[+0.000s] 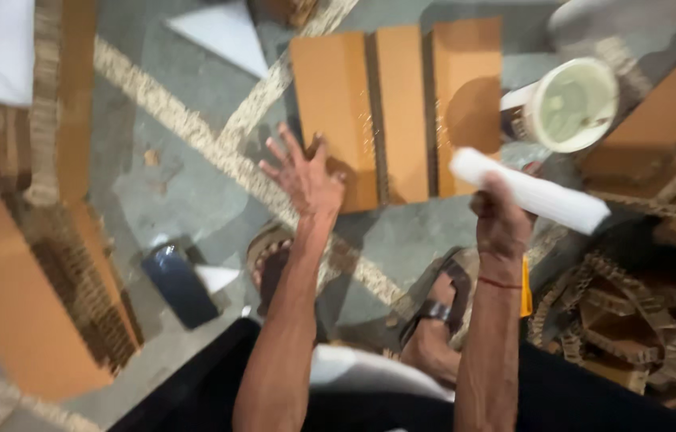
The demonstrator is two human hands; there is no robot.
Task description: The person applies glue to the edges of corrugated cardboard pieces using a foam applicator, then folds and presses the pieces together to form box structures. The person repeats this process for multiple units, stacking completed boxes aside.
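Nearest the camera are our two forearms, above dark trousers and sandalled feet. Our left hand is spread flat, fingers splayed, its fingertips on the near left corner of a brown cardboard sheet with folded panels, which lies on the grey floor. Our right hand is closed around a white roll, held up above the sheet's right edge. It seems we are steadying the cardboard before working on it; the next move calls for bringing the roll down accurately. A pale tub stands just beyond. Cardboard scraps lie to the right.
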